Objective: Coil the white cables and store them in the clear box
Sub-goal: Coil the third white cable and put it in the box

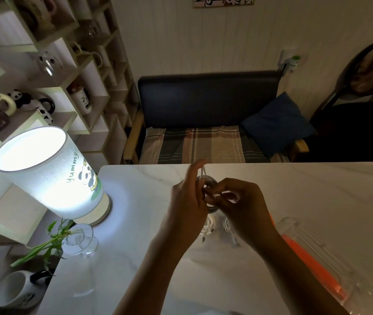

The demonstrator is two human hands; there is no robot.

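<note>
Above the middle of the white table [317, 189] I hold a coiled white cable [210, 181] between both hands. My left hand [186, 201] grips the coil's left side, with its index finger raised. My right hand [238, 201] pinches the cable's free end against the coil from the right. Two more white cables lie on the table below my hands, one [208, 226] under the left wrist and one [230, 230] under the right. The clear box [331, 253] with an orange part inside stands at the right, by my right forearm.
A lit lamp [51, 171] with a panda print stands at the table's left edge. A glass vase [79, 241] with a green plant is in front of it, and a mug [16, 289] sits lower left. A dark sofa [208, 117] lies beyond the table's far edge.
</note>
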